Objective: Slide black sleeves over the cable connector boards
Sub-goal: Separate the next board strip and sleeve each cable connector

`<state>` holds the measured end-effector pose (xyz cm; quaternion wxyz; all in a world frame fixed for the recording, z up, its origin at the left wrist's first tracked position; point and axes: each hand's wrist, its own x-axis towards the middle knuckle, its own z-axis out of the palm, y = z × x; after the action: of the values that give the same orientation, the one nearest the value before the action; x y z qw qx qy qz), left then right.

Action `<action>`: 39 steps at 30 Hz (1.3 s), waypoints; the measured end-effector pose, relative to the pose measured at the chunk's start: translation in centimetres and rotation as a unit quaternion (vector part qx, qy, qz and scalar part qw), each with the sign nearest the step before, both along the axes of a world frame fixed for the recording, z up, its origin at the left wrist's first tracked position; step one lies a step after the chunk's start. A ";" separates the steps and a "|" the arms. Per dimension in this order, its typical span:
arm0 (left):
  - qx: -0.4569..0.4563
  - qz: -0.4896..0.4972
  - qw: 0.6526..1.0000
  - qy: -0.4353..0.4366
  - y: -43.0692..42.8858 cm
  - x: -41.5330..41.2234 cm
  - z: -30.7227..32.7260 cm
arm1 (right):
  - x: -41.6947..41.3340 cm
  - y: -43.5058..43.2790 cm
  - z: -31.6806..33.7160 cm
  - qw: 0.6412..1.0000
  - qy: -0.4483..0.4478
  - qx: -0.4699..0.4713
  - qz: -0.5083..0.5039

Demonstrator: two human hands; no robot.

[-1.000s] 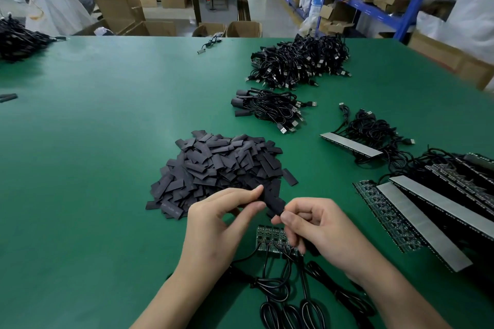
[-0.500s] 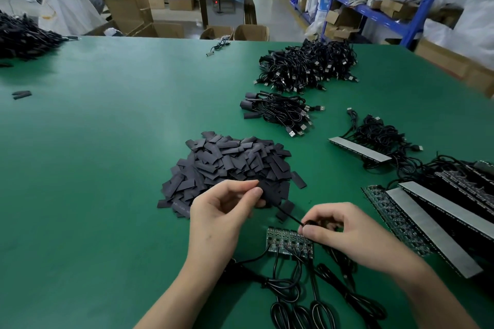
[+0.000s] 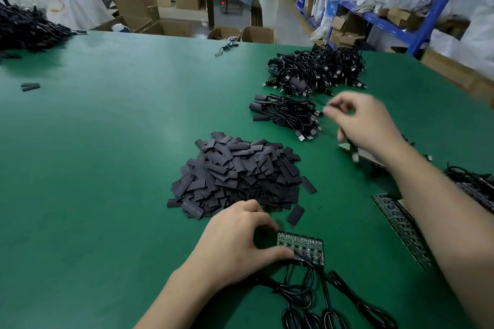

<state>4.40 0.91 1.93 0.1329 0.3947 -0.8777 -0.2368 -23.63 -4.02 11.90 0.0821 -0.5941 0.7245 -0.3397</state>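
Green table (image 3: 107,168); boxes (image 3: 258,35) beyond, contents unclear; left hand (image 3: 235,243) pinches connector board (image 3: 304,247).

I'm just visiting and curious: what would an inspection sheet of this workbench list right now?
Surface: green table mat, flat.
Job's things: heap of flat black sleeves; small green panel of connector boards just in front of it.
Clutter: two stray black sleeves at far left.
Hands: left hand holds the panel's left end; right hand is blurred, grip unclear.
Cables: black cables trail from the panel; bundled black USB cables lie beyond the heap.
Surroundings: blue metal shelving, brown cardboard boxes.
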 end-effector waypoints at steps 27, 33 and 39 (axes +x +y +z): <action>0.387 0.024 0.880 0.275 -0.3 -0.1 1.4 | 7.8 12.3 -9.9 0.945 -0.255 0.124 0.161; 0.412 0.046 0.869 0.271 -0.2 -0.2 1.6 | 7.8 12.2 -10.6 0.918 -0.336 0.122 0.172; 0.436 0.043 0.856 0.274 -0.1 -0.6 1.7 | 7.6 12.2 -10.5 0.887 -0.406 0.118 0.186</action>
<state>3.78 0.85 3.64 0.1920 0.3684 -0.5947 -0.6883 -16.05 8.22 1.44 0.4999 -0.5141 0.5393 -0.4417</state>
